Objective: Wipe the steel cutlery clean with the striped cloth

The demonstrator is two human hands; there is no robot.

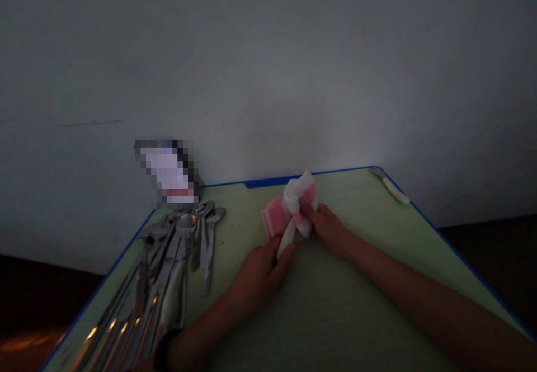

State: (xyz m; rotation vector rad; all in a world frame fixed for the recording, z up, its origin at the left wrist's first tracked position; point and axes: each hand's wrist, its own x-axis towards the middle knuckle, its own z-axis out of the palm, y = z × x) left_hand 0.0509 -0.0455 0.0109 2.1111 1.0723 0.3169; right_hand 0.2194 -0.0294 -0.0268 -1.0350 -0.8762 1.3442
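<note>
My left hand (265, 268) is closed round the white handle of a piece of cutlery (287, 238), whose far end is hidden inside a cloth. That pink and white cloth (276, 218) is bunched up in my right hand (325, 224), wrapped about the hidden end. Both hands are over the middle of the table. To the left of my left hand lies a heap of metal cutlery (168, 254), with spoons among it. A fork with a white handle (395, 191) rests alone near the right edge.
The pale green table (335, 316) has a blue edge and stands against a grey wall (277, 81). A blurred-out device with a bright screen (168, 170) leans at the back left, behind the cutlery heap. Dark floor shows on both sides.
</note>
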